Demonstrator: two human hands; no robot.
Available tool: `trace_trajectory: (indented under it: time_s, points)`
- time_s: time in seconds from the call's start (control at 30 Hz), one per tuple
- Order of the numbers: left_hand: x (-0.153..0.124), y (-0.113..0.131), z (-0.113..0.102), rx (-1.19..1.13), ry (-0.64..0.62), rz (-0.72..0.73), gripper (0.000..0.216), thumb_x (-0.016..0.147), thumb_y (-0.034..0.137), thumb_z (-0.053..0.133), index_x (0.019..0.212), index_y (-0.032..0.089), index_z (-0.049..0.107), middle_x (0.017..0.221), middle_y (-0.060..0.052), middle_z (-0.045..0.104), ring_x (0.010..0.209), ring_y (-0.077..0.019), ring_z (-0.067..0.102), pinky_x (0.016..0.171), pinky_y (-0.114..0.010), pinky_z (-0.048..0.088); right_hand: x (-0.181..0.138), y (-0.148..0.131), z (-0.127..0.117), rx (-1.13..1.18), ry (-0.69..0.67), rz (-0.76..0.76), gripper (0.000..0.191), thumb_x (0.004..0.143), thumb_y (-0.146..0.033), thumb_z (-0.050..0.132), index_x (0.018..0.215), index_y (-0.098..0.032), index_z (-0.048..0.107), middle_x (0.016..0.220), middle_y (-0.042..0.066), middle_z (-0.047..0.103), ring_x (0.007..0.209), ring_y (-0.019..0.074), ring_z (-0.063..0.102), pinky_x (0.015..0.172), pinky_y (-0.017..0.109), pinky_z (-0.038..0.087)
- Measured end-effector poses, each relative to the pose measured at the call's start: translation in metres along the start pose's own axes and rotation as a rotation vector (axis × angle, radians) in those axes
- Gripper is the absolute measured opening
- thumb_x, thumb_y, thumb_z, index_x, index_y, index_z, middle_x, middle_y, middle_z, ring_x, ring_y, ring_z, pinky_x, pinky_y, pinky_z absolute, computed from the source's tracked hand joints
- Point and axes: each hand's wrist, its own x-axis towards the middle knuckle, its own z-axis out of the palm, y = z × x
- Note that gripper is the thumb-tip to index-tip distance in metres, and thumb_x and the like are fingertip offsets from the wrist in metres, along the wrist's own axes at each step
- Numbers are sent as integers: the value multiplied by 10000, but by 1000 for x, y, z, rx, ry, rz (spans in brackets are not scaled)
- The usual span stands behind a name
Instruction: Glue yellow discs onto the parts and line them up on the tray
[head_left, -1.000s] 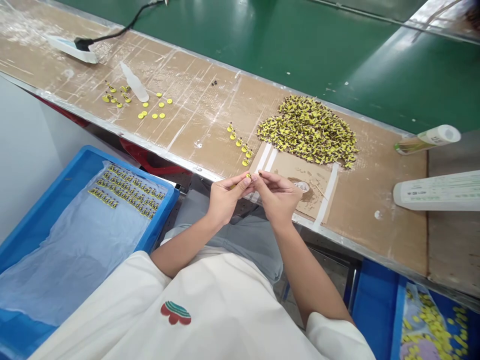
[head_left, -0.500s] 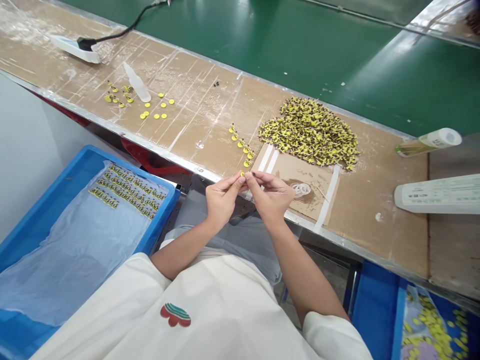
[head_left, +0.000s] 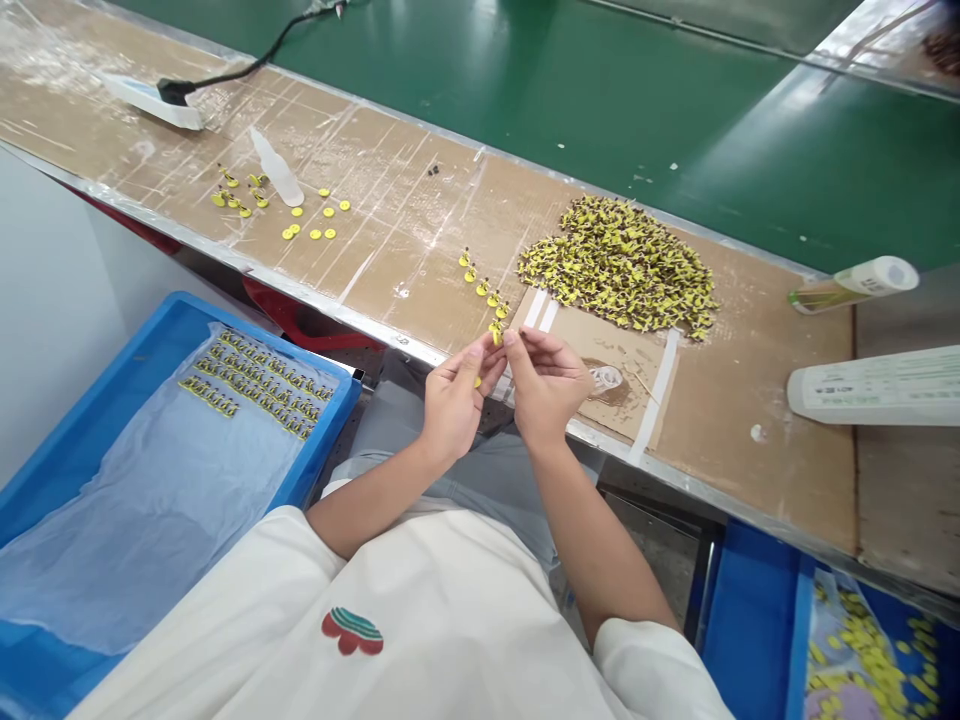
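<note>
My left hand (head_left: 454, 402) is closed, with a small round yellow disc (head_left: 478, 381) at its thumb and fingers. My right hand (head_left: 553, 385) pinches a tiny yellow-and-dark figure, mostly hidden by the fingertips. Between the two hands' fingertips shows a small yellow piece (head_left: 496, 338); which hand bears it is hard to see. Just beyond, a short line of little figures on yellow discs (head_left: 481, 287) stands on the cardboard-covered bench (head_left: 405, 200). A big heap of yellow-and-brown figures (head_left: 622, 265) lies to the right of that line.
A taped cardboard piece (head_left: 570, 335) carries a wet, clear smear (head_left: 606, 378). Further left are loose yellow discs (head_left: 328, 212), a white squeeze bottle (head_left: 276, 168) and a power strip (head_left: 150, 100). A blue tray (head_left: 176, 305) holds rows of figures. Two bottles (head_left: 862, 385) lie at right.
My left hand has turned, and the disc in it sits lower, nearer the palm. Both hands' fingertips have shifted slightly toward the line of figures, where a yellow piece now shows.
</note>
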Motion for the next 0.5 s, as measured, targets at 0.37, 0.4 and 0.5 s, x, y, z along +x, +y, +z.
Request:
trace_trajectory:
  time_s: [0.37, 0.4, 0.5]
  points:
    - [13, 21, -15, -209, -64, -214, 318, 832, 255, 458, 1027, 117, 668, 1204, -129, 666, 1259, -248, 547, 1077, -367, 433, 68, 16, 8, -353, -16, -261, 305, 837, -445, 638, 955, -177, 724, 861, 48, 725, 736, 158, 651, 725, 297, 525]
    - [12, 22, -16, -207, -65, -213, 322, 829, 256, 458, 1033, 118, 666, 1217, -130, 660, 1264, -248, 542, 1076, -365, 433, 74, 21, 8, -437, -45, -282, 296, 849, -440, 618, 942, -183, 731, 846, 44, 727, 706, 155, 640, 717, 298, 517]
    - [12, 26, -17, -198, -65, -217, 317, 821, 252, 465, 1034, 126, 665, 1234, -131, 652, 1268, -253, 539, 1068, -374, 437, 85, 34, 10, -614, -94, -324, 285, 877, -416, 570, 941, -196, 739, 819, 39, 726, 659, 158, 619, 727, 310, 499]
